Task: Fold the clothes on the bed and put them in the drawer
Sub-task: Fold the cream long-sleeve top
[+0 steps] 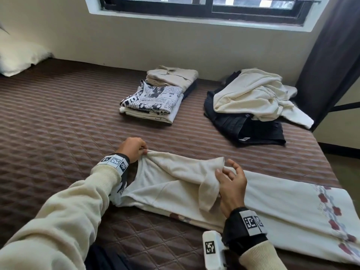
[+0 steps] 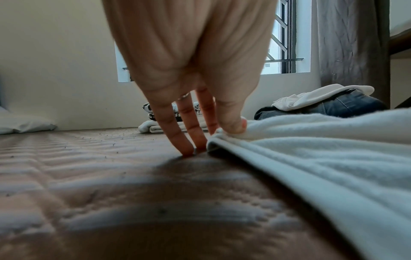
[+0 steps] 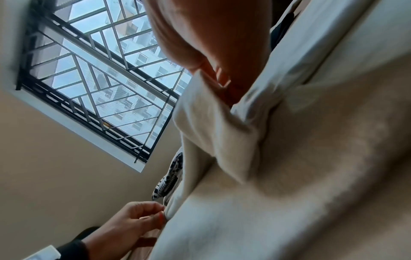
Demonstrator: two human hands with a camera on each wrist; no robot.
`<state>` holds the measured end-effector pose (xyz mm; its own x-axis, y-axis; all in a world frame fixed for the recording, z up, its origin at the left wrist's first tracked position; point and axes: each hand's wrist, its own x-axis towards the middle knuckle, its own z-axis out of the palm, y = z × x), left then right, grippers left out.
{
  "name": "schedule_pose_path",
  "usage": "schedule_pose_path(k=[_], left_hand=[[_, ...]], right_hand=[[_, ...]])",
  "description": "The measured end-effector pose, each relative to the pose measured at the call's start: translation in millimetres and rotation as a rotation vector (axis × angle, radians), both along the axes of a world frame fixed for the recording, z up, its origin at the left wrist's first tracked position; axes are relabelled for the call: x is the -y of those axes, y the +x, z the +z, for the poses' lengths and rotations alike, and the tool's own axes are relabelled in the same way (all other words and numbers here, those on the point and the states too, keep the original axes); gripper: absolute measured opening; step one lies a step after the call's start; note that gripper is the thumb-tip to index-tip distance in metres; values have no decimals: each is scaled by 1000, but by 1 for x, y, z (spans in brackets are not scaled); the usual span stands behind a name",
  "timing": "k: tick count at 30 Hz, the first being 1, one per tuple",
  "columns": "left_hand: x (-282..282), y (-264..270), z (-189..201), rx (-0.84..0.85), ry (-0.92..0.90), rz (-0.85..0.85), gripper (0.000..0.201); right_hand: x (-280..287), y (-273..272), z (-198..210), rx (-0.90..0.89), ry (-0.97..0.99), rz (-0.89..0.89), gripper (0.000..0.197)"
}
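A white pillow (image 1: 18, 57) lies at the far left edge of a bed covered in a brown quilted bedspread (image 1: 58, 117), below a barred window (image 1: 204, 6). Nearer the camera, a person in a cream sweater works on a cream garment (image 1: 175, 184) with a red floral border, spread across the near side of the bed. The left hand (image 1: 132, 149) pinches one corner of the garment's folded upper edge between thumb and forefinger; the left wrist view shows its other fingers (image 2: 177, 139) pressing straight down into the bedspread beside the cloth. At the middle of the bed, near the wall, sits a stack of folded clothes (image 1: 155, 100), a black-and-white newspaper-print top uppermost in front and beige pieces behind. The right hand (image 1: 231, 184) grips the other raised corner of the garment between thumb and fingers, the remaining fingers loosely spread above it. Toward the right, well apart from the hands, an unfolded pile (image 1: 251, 106) waits: a cream knit thrown over dark clothing, just beside a dark curtain (image 1: 331, 55).
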<state>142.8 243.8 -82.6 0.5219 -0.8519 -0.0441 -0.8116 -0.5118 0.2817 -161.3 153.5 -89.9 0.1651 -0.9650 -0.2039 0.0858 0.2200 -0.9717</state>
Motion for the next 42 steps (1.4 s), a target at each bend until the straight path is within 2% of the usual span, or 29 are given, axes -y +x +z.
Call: schedule_pose_path(k=[3, 7, 11, 13, 16, 18, 20, 22, 24, 26, 30, 34, 36, 38, 39, 41, 42], left_hand=[[3, -4, 3, 16, 38, 36, 14], [9, -15, 12, 14, 70, 101, 18], [12, -39, 20, 55, -40, 91, 28], [14, -57, 28, 47, -51, -44, 27], [18, -88, 39, -58, 138, -318, 37], [20, -105, 35, -85, 256, -378, 49], [20, -117, 25, -63, 313, -355, 53], [20, -124, 21, -47, 295, -295, 45], [21, -126, 19, -85, 234, -238, 32], [22, -127, 16, -145, 185, -184, 33], [25, -136, 15, -234, 185, -65, 52], [24, -153, 18, -287, 234, 42, 70], [23, -163, 18, -295, 317, 50, 86], [20, -175, 15, -271, 422, 39, 105], [19, -182, 12, -260, 457, 35, 113], [16, -193, 6, -260, 474, 49, 121], [14, -197, 3, -261, 469, 65, 124]], right_hand=[[9, -1, -1, -97, -106, -18, 41], [8, -6, -12, -221, 42, 58, 38], [-7, -19, -8, -224, 6, -56, 37], [-23, -26, -4, -235, -11, -41, 41], [-47, -27, -1, -338, -54, 161, 59], [-55, -23, -4, -395, -107, 267, 66], [-57, -23, -6, -425, -159, 271, 57], [-55, -29, -5, -378, -173, 240, 47], [-53, -40, -3, -307, -149, 259, 47], [-51, -53, -2, -316, -181, 352, 53], [-51, -66, 5, -601, -433, 653, 64], [-54, -64, 13, -815, -542, 681, 74], [-59, -63, 21, -977, -522, 734, 69], [-61, -64, 30, -1091, -529, 656, 55], [-59, -63, 35, -1080, -566, 552, 50], [-45, -55, 39, -874, -662, 335, 45], [-35, -49, 37, -776, -708, 315, 45]])
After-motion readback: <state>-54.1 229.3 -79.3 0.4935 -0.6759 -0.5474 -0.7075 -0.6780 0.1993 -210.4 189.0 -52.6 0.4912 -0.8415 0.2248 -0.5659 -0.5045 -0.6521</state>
